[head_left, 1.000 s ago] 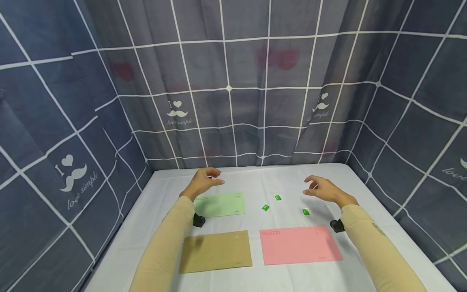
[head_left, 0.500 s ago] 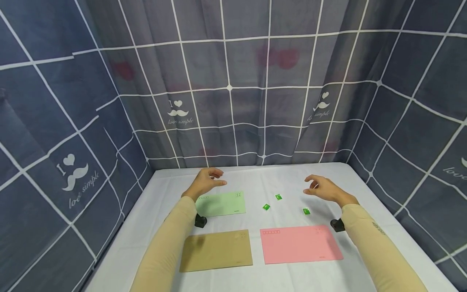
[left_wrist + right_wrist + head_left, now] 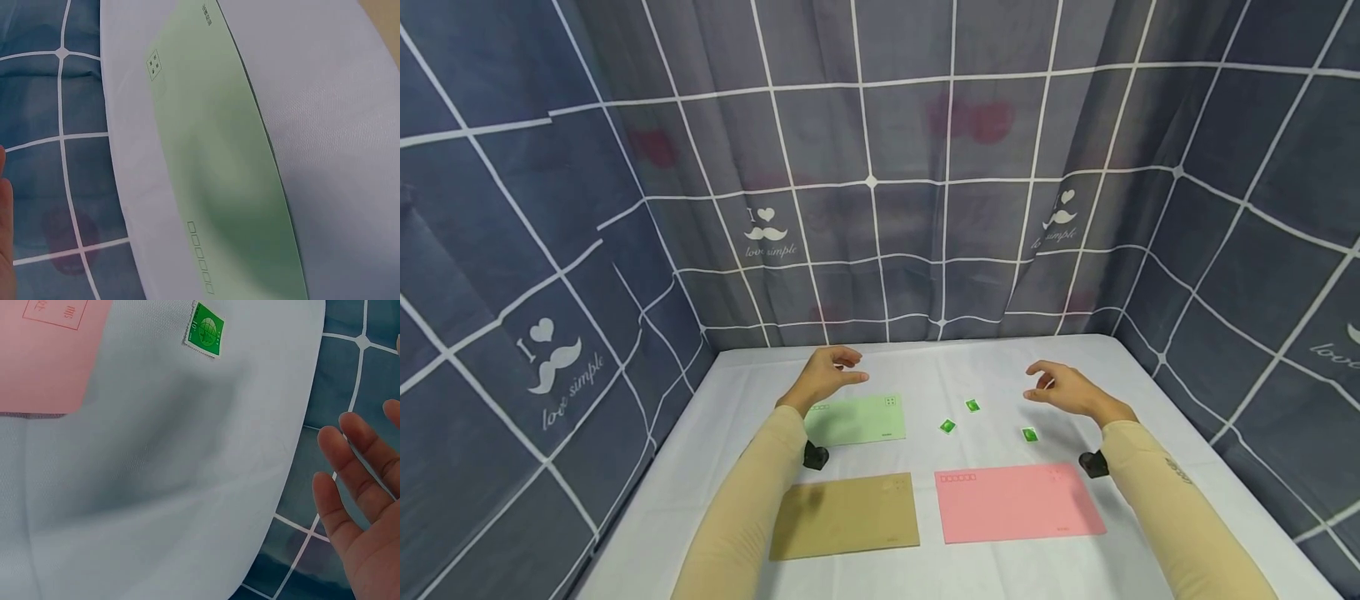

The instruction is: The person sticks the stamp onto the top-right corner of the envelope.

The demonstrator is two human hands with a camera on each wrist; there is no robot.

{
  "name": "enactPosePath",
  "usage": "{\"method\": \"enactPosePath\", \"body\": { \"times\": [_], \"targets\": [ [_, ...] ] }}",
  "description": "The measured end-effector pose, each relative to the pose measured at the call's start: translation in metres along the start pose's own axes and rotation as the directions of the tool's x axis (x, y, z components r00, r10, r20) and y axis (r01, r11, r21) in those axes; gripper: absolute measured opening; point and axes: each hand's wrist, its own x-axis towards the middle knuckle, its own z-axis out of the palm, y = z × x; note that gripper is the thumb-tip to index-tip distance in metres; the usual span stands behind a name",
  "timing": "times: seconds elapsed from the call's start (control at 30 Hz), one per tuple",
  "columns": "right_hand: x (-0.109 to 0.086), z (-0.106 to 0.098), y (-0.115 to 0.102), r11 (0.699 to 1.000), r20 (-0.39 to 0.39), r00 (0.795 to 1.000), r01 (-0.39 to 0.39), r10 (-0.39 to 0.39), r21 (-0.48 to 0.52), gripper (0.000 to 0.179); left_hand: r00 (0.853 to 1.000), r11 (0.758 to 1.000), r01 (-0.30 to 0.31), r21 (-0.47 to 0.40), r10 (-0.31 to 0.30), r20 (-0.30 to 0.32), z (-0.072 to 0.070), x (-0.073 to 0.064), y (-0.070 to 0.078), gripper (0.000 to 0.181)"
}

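My left hand (image 3: 823, 376) hovers over the far left of the table, above the left end of a green envelope (image 3: 857, 419), with fingers loosely bent and nothing in them. Across from it, my right hand (image 3: 1067, 388) hangs in the air, relaxed and holding nothing; its spread fingers show in the right wrist view. Three small green postage stamps lie apart between the hands: one stamp (image 3: 973, 406) farthest back, another stamp (image 3: 947, 426) toward the left, and a third stamp (image 3: 1029, 434) nearest my right hand. The right wrist view shows a globe design on a stamp (image 3: 206, 331).
Nearer to me lie a brown envelope (image 3: 846, 517) on the left and a pink envelope (image 3: 1018, 503) on the right, both flat on the white tablecloth (image 3: 925, 575). A dark gridded curtain (image 3: 902, 217) closes off the back and both sides.
My left hand has drifted slightly to the right. My right hand, the envelopes and the stamps stay where they were.
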Motion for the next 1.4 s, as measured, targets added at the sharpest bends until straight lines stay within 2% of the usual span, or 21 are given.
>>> {"method": "enactPosePath", "body": {
  "times": [0.4,1.07,1.4],
  "targets": [
    [-0.004,0.004,0.001,1.0,0.01,1.0,-0.017,0.017,0.02,0.053,1.0,1.0,0.008,-0.005,-0.008,0.008,0.005,-0.003,0.0,0.039],
    [-0.003,0.002,-0.004,1.0,0.001,1.0,-0.006,0.006,0.023,0.05,0.999,0.999,-0.045,-0.015,0.045,0.013,0.014,-0.002,-0.002,0.04],
    [-0.004,0.004,-0.002,0.999,0.007,1.0,-0.019,0.019,0.029,0.05,0.999,0.999,-0.028,-0.033,0.029,0.025,0.02,-0.001,0.003,0.039]
  ]
}}
